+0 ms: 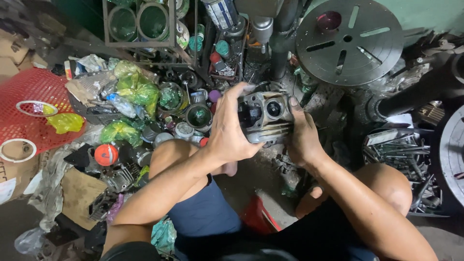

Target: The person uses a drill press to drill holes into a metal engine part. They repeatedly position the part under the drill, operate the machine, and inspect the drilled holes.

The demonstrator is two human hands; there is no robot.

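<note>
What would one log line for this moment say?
left hand: holds engine part | right hand: holds same part | behind: round metal plate

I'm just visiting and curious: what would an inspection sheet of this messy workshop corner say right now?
Surface: dark, grimy concrete floor; the person sits low over it, knees apart.
Job's things: a grey metal engine part with cooling fins and a round port, held up off the floor.
Clutter: green plastic bags, an orange ball, a red mesh basket, small tins and caps, a heap of metal scrap.
Grippers: left hand wraps the part's left side; right hand grips its right side, thumb on top.
Cables: nothing seen.
Surroundings: a round slotted metal table on a column, a wire rack of green-lined cans, cardboard at left.
</note>
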